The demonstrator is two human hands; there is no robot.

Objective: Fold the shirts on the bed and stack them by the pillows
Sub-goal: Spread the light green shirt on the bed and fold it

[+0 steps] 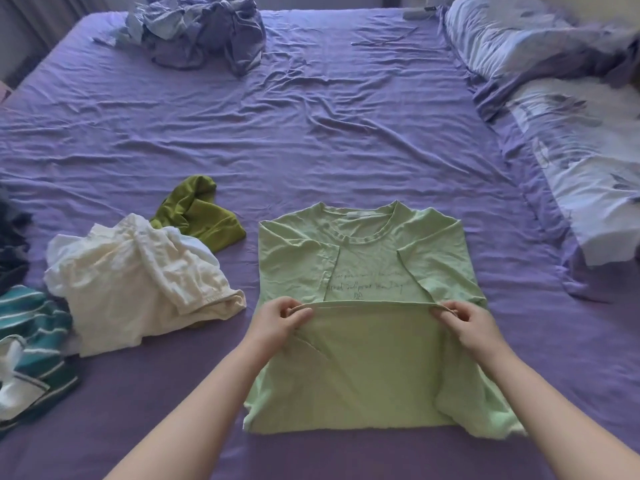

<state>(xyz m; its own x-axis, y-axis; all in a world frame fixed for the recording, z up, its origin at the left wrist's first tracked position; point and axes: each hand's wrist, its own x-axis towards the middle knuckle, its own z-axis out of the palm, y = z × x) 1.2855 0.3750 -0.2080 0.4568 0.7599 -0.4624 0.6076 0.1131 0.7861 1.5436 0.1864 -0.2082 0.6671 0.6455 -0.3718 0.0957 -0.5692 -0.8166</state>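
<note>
Pale-green cotton is pinched at both hem corners: the left hand (281, 318) and right hand (465, 320) each clamp the light green shirt (367, 368), its lower half folded up over the chest, sleeves tucked in. Left lie a cream shirt (138, 285), an olive shirt (199, 216) and a striped shirt (31, 327); pillows (561, 133) sit far right on the purple sheet (311, 133).

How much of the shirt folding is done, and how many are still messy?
Done: nothing shows stacked by the pillows yet. In hand: the light green shirt has both sleeves folded in, and the left hand and right hand pinch its bottom hem, bringing it up toward the collar. Left: the cream shirt, olive shirt and teal striped shirt lie crumpled, unfolded.
</note>
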